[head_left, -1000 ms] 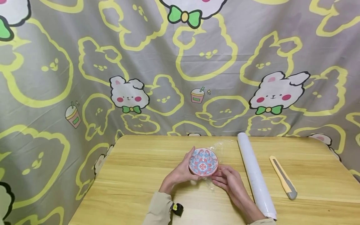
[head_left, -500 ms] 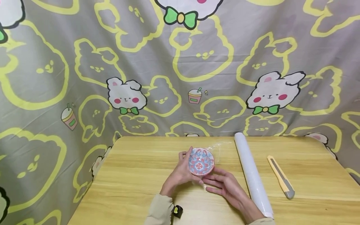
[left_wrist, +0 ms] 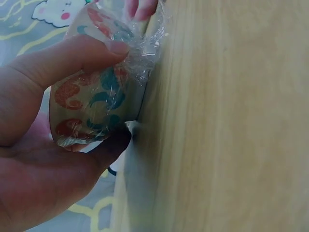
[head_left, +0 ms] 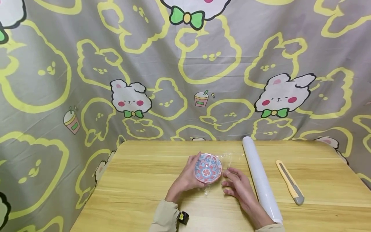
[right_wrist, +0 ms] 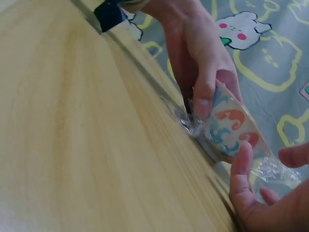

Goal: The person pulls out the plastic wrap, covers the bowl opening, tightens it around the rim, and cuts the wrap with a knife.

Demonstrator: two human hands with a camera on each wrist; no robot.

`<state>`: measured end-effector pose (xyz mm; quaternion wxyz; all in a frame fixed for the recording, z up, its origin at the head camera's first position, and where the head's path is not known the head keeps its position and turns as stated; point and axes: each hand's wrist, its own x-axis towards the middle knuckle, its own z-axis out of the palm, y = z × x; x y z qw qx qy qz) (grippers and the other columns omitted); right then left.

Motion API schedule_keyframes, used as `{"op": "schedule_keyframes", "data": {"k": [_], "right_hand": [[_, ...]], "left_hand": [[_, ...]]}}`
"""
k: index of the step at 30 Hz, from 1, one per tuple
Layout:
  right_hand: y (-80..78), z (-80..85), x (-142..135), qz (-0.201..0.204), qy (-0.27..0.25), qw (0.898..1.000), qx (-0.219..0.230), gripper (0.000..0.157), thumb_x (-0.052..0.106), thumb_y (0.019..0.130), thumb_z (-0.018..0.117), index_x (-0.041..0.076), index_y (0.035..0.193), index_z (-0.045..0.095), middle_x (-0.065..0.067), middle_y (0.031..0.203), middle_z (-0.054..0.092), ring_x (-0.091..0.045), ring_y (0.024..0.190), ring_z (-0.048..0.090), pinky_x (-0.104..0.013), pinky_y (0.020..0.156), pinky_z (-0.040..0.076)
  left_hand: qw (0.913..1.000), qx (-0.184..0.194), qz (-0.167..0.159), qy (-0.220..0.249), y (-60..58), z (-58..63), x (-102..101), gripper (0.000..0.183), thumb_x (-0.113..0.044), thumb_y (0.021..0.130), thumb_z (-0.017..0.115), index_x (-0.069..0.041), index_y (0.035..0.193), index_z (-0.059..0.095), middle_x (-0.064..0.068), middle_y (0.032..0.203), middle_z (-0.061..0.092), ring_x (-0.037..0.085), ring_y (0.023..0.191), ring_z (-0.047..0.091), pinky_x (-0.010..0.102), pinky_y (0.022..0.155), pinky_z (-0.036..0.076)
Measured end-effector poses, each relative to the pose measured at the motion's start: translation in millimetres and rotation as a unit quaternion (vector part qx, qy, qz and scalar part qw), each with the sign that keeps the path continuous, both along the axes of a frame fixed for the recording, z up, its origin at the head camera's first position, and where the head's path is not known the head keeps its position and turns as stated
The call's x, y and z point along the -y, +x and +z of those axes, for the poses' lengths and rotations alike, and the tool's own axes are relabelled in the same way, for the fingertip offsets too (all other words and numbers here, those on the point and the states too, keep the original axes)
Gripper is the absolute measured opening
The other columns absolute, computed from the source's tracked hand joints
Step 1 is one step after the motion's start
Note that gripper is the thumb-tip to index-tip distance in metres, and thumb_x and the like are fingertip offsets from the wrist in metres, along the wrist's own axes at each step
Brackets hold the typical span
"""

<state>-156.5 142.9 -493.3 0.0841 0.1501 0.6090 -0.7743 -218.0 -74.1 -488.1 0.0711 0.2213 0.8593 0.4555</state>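
Observation:
A small bowl with a red, blue and white pattern is tilted toward the head camera over the table. My left hand grips it by its left side, and in the left wrist view the thumb lies across the outer wall. Clear cling film clings around the bowl, with crumpled edges sticking out past it. To the right of the bowl is my right hand, its fingers spread and loosely bent. In the right wrist view one fingertip overlaps the bowl's wall, close to a bunched bit of film.
A long white roll of film lies on the wooden table, just right of my right forearm. Farther right lies a yellow and grey utility knife. A grey patterned cloth hangs behind the table.
My right hand first reached in under the bowl's lower right, then drew back to the right, away from it. The left hand keeps its hold on the bowl. The loose film has shifted.

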Motion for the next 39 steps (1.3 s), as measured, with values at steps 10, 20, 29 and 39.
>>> {"op": "schedule_keyframes", "data": {"k": [10,20,29,39], "right_hand": [[-3.6,-7.4,-2,-0.046,-0.021,0.999,-0.009,0.025,-0.006,0.099,0.058,-0.013,0.122,0.052,-0.012,0.09,0.072,-0.016,0.076,0.07,-0.03,0.068,0.063],[-2.3,-9.9,4,-0.031,0.091,0.995,-0.035,0.016,-0.013,0.095,0.058,-0.017,0.11,0.056,-0.019,0.085,0.066,-0.029,0.073,0.075,-0.035,0.068,0.064],[-2.2,-3.6,6,-0.001,0.123,0.992,-0.041,0.022,-0.01,0.094,0.057,-0.015,0.115,0.059,-0.021,0.088,0.067,-0.031,0.073,0.074,-0.037,0.066,0.064],[-2.8,11.0,-5,-0.045,0.114,0.991,-0.056,0.05,0.02,0.107,0.055,-0.002,0.148,0.036,-0.025,0.13,0.055,-0.019,0.075,0.068,-0.037,0.057,0.062]], "left_hand": [[0.9995,0.001,-0.027,0.018,-0.1,1.2,3,0.127,0.013,0.055,0.09,0.0,0.161,0.021,0.021,0.146,0.038,0.039,0.132,0.046,0.052,0.115,0.039],[0.9967,0.033,-0.039,0.062,-3.3,1.5,9,0.127,0.017,0.054,0.086,-0.004,0.162,0.022,0.021,0.15,0.036,0.037,0.135,0.043,0.051,0.118,0.034],[0.9963,0.042,-0.036,0.065,-4.5,0.2,13,0.127,0.02,0.055,0.086,-0.004,0.162,0.022,0.024,0.151,0.033,0.043,0.138,0.039,0.056,0.118,0.032],[0.9993,0.031,-0.01,-0.018,2.0,10.4,10,0.141,-0.008,0.055,0.102,-0.006,0.164,0.013,0.022,0.156,0.022,0.041,0.14,0.038,0.051,0.118,0.035]]}}
